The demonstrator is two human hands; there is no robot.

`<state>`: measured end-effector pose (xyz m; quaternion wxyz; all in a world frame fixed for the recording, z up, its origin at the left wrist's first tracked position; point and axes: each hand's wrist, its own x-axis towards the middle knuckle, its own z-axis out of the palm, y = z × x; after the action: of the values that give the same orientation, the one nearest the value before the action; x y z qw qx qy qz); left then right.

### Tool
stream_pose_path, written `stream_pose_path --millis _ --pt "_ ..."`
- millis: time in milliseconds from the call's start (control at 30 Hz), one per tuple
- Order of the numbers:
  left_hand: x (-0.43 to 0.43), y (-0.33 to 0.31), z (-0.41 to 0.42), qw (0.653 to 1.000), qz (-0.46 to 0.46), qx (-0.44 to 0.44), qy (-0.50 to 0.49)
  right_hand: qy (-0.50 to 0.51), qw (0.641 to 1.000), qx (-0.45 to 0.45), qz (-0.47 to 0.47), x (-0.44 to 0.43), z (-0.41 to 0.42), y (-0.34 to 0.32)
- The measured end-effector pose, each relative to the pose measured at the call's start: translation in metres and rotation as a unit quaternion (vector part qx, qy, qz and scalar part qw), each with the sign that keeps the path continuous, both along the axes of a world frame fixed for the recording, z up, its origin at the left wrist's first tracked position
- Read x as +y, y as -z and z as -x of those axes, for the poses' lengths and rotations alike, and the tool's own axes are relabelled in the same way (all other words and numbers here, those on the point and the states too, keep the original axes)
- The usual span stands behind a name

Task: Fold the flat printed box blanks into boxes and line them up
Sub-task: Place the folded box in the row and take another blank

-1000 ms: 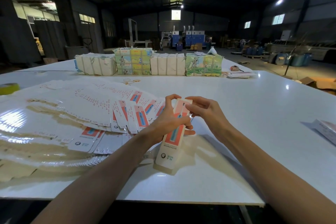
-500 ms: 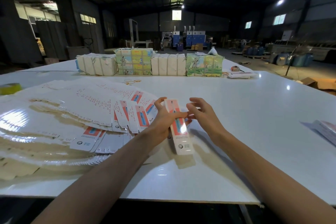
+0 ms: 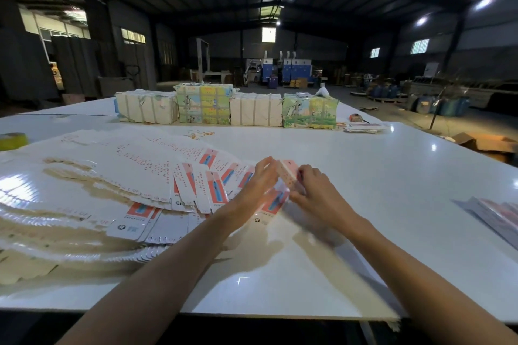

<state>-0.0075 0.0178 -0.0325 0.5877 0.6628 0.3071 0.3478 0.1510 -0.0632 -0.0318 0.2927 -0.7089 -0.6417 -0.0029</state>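
Now the box [image 3: 276, 196] is coming down and away from the person: a second ago it was being held up, tilted, off the white table [image 3: 378, 176], and now it is lying low between the two hands, just right of the fanned spread of flat blanks [image 3: 126, 173]. The left hand [image 3: 259, 186] is wrapping its fingers round the box's left side, and the right hand [image 3: 318, 194] is curling in on the far end, pinching at the pink top. Motion blur is hiding which flap is being worked. So both hands are grasping the same box, nothing released. To my eye that means the body is already formed and the end is being closed, with this one close to finished. No line of finished boxes is showing near the hands yet, and the heap of blanks is looking large, so the job is looking early. The wrapped bundles [image 3: 252, 109] are sitting in a row along the far edge.
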Motion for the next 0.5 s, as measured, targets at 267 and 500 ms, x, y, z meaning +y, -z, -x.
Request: stream_pose_path --millis 267,500 --pt "0.007 0.033 0.004 0.841 -0.369 0.395 -0.03 0.218 0.965 -0.099 0.104 -0.037 -0.102 0.025" --pt "0.008 0.031 -0.001 0.848 -0.368 0.371 -0.092 0.266 0.94 -0.176 0.119 -0.079 -0.146 0.03"
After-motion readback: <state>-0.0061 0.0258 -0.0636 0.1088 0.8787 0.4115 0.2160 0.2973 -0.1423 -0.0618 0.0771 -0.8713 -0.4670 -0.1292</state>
